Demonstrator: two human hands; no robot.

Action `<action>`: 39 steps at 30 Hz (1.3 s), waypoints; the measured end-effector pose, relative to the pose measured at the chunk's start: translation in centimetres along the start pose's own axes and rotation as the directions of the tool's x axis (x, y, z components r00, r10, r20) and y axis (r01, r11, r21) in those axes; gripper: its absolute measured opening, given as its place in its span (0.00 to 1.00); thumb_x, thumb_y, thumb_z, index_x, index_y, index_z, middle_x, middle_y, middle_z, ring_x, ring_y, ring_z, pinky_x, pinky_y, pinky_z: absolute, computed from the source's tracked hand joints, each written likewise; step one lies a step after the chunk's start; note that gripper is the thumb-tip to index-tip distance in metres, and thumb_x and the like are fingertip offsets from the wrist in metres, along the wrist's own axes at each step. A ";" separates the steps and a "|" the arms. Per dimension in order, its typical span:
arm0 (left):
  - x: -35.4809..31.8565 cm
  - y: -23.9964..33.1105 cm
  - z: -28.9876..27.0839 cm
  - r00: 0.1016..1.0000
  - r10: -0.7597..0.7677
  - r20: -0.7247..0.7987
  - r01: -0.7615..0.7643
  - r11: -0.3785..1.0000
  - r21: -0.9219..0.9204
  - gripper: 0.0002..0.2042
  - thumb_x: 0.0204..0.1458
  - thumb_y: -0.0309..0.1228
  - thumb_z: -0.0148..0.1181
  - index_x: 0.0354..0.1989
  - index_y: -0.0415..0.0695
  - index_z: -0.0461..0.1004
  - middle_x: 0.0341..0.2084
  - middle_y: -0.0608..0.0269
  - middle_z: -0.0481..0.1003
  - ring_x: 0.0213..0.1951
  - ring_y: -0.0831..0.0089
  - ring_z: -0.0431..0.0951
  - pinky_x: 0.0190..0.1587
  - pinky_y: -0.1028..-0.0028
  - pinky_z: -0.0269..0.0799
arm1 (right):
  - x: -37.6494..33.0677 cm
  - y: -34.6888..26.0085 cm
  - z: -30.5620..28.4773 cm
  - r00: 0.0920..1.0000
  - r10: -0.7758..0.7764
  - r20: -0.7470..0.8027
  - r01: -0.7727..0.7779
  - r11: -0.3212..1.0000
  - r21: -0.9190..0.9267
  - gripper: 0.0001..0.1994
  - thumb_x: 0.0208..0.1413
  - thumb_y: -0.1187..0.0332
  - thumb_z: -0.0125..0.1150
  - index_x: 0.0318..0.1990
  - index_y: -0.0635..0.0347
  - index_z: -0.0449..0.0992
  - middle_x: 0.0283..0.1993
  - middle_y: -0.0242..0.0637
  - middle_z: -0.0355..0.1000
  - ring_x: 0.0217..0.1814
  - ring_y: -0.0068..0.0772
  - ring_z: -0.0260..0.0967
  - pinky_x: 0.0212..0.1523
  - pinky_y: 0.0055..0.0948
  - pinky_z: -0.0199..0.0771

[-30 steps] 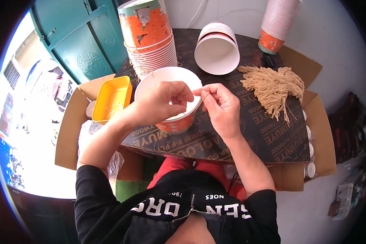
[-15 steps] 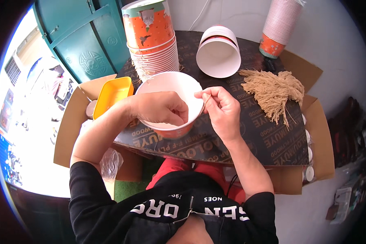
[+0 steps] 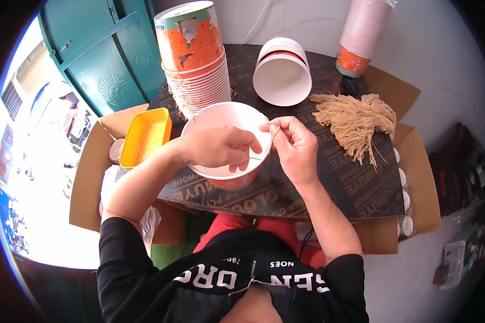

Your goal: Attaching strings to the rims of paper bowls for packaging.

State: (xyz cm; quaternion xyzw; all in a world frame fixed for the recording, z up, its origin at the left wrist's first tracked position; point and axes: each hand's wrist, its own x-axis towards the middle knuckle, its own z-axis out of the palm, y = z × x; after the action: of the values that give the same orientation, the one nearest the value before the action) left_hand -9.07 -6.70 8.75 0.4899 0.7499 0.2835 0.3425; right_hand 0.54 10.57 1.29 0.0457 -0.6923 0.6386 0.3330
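A white-lined paper bucket [image 3: 210, 119] with an orange outside stands near the table's front edge, its mouth facing up. My left hand [image 3: 221, 146] reaches over its near side into the mouth. The fingers are curled together near the right inner wall, and a thin strand shows at their tips. Just outside the right rim, my right hand [image 3: 293, 142] pinches a tan string [image 3: 275, 134] between thumb and forefinger. The string's path through or over the rim is mostly hidden by the fingers. A bundle of similar tan strings [image 3: 355, 124] lies on the table to the right.
A tall stack of orange buckets [image 3: 196, 81] stands behind at left. Nested white-lined buckets [image 3: 283, 81] lie tipped on the dark table [image 3: 328, 183]. Another stack [image 3: 364, 37] stands far right. A yellow tray [image 3: 145, 137] and cardboard boxes [image 3: 86, 183] flank the table.
My left hand has risen a little out of the bucket and moved right, its fingers loosening near the right wall. My right hand keeps its pinch at the rim. The view has shifted slightly.
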 end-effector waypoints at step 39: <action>1.8 0.1 1.0 0.975 -0.055 -0.214 -0.140 0.592 -0.794 0.05 0.52 0.17 0.60 0.25 0.31 0.75 0.26 0.42 0.79 0.17 0.71 0.75 0.22 0.77 0.70 | 0.9 -2.2 -1.5 0.997 0.024 0.076 -0.020 0.998 -0.063 0.03 0.59 0.81 0.58 0.38 0.66 0.77 0.31 0.29 0.76 0.28 0.11 0.66 0.30 0.16 0.68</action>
State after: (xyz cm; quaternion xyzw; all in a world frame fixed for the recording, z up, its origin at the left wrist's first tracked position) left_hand -8.75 -4.87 7.76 0.2666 0.5617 0.6506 0.4361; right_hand 1.54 11.87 3.59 0.0522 -0.7244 0.6183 0.3003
